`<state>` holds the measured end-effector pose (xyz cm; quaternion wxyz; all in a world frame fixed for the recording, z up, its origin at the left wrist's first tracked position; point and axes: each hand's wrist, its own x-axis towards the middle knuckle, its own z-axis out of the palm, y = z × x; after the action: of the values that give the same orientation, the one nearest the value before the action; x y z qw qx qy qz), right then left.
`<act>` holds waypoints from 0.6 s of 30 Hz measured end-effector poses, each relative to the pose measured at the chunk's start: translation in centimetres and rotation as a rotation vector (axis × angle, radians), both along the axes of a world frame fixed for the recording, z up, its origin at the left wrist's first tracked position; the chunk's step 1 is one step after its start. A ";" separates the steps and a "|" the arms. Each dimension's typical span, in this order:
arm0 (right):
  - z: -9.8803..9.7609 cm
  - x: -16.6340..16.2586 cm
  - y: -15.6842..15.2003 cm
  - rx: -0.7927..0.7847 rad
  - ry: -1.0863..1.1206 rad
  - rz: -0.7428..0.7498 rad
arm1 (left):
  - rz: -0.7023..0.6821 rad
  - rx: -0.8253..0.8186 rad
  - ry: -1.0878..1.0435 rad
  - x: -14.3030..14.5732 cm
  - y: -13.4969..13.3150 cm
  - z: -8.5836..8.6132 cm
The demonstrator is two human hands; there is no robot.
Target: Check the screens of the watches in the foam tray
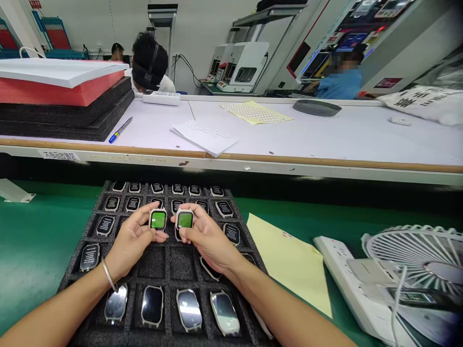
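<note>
The left hand (139, 231) has its grip closed around the left watch (158, 220), with fingers and thumb on the case edges; the right hand (204, 233) likewise pinches the right watch (184, 220), its thumb at the lower edge. Both watches are held near the middle of the frame, side by side with a narrow gap, green screens facing the camera, long axes running roughly up and down the frame.

The key relation is with the foam tray (167, 265) beneath: two compartments showing bare foam lie just below the watches in the frame. The left compartment (152, 262) is nearer the left hand, the right compartment (183, 264) nearer the right, and a foam wall divides them.

Room looks tight sideways, since the forearms cross the tray from the lower corners and hide some compartments. A row of dark-screened watches (152, 306) bounds the space toward the bottom of the frame. Above, the white shelf (282, 140) overhangs the green worktop (65, 207) beyond the tray's far edge. A yellow sheet (292, 265) lies to the right, then a power strip (334, 250).
</note>
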<state>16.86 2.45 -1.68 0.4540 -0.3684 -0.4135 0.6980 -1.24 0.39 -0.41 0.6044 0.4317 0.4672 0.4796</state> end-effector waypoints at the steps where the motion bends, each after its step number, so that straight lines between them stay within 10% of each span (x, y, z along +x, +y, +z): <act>1: 0.0 0.0 0.0 -0.004 0.003 -0.004 | -0.001 -0.003 -0.003 0.0 0.0 0.0; 18: 0.2 0.0 0.0 0.006 0.007 -0.006 | 0.026 -0.040 -0.036 0.0 -0.1 0.4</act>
<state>16.84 2.41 -1.52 0.4586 -0.3658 -0.4129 0.6967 -1.26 0.30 0.03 0.6150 0.4045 0.4713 0.4859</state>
